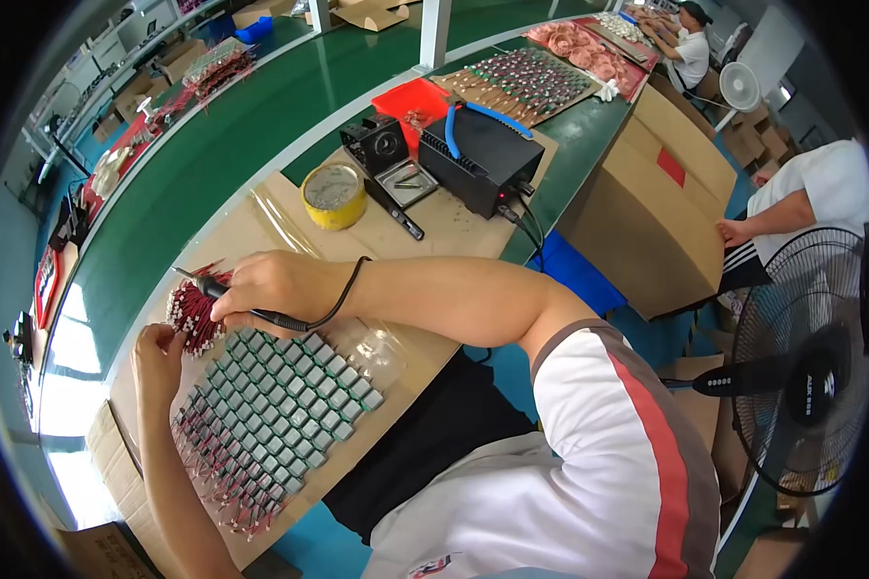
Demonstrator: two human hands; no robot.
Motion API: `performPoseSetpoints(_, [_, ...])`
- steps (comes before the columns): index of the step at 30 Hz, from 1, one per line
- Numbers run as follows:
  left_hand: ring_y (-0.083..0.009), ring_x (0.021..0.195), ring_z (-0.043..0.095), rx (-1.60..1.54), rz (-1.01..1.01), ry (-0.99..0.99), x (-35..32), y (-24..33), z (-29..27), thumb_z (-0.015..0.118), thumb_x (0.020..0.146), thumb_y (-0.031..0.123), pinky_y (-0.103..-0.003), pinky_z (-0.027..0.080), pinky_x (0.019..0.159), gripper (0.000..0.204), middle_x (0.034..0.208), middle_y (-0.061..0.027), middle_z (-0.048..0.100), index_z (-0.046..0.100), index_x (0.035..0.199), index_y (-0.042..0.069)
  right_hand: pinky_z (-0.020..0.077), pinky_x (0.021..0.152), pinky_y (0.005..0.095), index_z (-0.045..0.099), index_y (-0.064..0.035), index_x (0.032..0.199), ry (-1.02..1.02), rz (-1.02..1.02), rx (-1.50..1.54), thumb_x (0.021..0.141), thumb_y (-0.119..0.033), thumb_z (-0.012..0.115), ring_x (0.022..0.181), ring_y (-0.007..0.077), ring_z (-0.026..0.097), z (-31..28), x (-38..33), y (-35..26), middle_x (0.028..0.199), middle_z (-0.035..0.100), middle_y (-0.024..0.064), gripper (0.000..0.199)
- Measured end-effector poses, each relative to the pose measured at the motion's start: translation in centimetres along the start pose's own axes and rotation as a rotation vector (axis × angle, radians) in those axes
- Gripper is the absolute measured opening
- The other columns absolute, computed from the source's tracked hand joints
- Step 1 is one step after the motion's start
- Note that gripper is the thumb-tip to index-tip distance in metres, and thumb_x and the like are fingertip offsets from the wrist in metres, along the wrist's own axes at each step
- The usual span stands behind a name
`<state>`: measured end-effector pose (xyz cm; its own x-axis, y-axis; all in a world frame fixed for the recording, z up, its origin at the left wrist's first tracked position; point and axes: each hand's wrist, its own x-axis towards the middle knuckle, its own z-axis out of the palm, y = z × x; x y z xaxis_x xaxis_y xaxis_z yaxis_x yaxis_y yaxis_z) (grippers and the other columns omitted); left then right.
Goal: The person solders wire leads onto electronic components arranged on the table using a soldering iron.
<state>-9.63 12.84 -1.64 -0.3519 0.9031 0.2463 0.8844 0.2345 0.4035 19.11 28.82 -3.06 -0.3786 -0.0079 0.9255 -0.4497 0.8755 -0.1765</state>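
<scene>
My right hand (275,289) is closed around a black soldering iron (206,285). Its metal tip points left, above a bundle of red wires (195,314) with pale ends, and its cord loops over my right wrist. Beside that bundle, on its near left, my left hand (159,362) has its fingertips pinched together; whatever is between them is too small to make out. Below both hands lies a slanted array of small grey square modules with green edges (280,396), set in rows. Thin red wires (232,492) trail from the array's lower left side.
Beyond my right arm stand a yellow tin (334,196), a soldering iron holder (374,145), a black soldering station (480,159) with blue-handled pliers (497,118) on top, and a red tray (410,101). A large carton (647,203), a fan (806,376) and another person (811,198) are on the right.
</scene>
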Motion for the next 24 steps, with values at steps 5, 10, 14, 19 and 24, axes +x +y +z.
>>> performPoseSetpoints(5, [-0.0272, 0.081, 0.077, -0.022, -0.075, -0.033, -0.3, 0.2, -0.9, 0.083, 0.091, 0.01, -0.038, 0.059, 0.078, 0.018, 0.091, -0.0189, 0.079, 0.079, 0.098, -0.006, 0.0569, 0.071, 0.0452, 0.069, -0.0107, 0.113, -0.013, 0.019, 0.002, 0.091, -0.009, 0.084, 0.074, 0.0338, 0.069, 0.4, -0.3, -0.2, 0.08, 0.069, 0.0092, 0.027])
performPoseSetpoints(10, [-0.0278, 0.082, 0.078, 0.01, -0.09, -0.002, -0.7, 0.9, -1.3, 0.084, 0.092, 0.016, -0.038, 0.059, 0.08, 0.024, 0.094, -0.0194, 0.081, 0.083, 0.103, -0.005, 0.0568, 0.072, 0.0466, 0.07, -0.0097, 0.107, -0.027, 0.086, 0.024, 0.093, -0.01, 0.081, 0.075, 0.0359, 0.07, -0.1, -0.4, -1.0, 0.081, 0.071, 0.0117, 0.017])
performPoseSetpoints(14, [-0.0233, 0.073, 0.075, -0.017, -0.141, -0.009, -1.0, 1.7, -1.7, 0.084, 0.092, 0.015, -0.036, 0.058, 0.07, 0.021, 0.087, -0.0165, 0.08, 0.083, 0.104, -0.003, 0.0572, 0.072, 0.0442, 0.071, -0.0103, 0.115, -0.039, 0.061, 0.004, 0.091, -0.007, 0.084, 0.075, 0.0327, 0.07, 0.0, -0.6, -0.7, 0.082, 0.068, 0.0093, 0.028])
performPoseSetpoints(19, [-0.0144, 0.064, 0.071, -0.192, -0.298, 0.008, -1.5, -0.5, -2.1, 0.086, 0.09, 0.012, -0.031, 0.058, 0.055, 0.018, 0.084, -0.0101, 0.08, 0.082, 0.102, -0.002, 0.0578, 0.07, 0.0436, 0.075, -0.0076, 0.119, -0.067, 0.041, 0.092, 0.09, 0.002, 0.082, 0.077, 0.0314, 0.07, 0.7, 0.0, -0.5, 0.087, 0.071, 0.0109, 0.031])
performPoseSetpoints(24, [-0.0153, 0.055, 0.067, -0.126, -0.227, 0.002, -0.6, 1.3, -2.8, 0.084, 0.093, 0.021, -0.035, 0.053, 0.055, 0.021, 0.074, -0.0121, 0.077, 0.085, 0.098, 0.001, 0.0599, 0.071, 0.0413, 0.076, -0.0093, 0.117, -0.143, 0.099, -0.02, 0.093, 0.002, 0.078, 0.076, 0.031, 0.071, -1.3, 1.0, -1.7, 0.087, 0.073, 0.0093, 0.026])
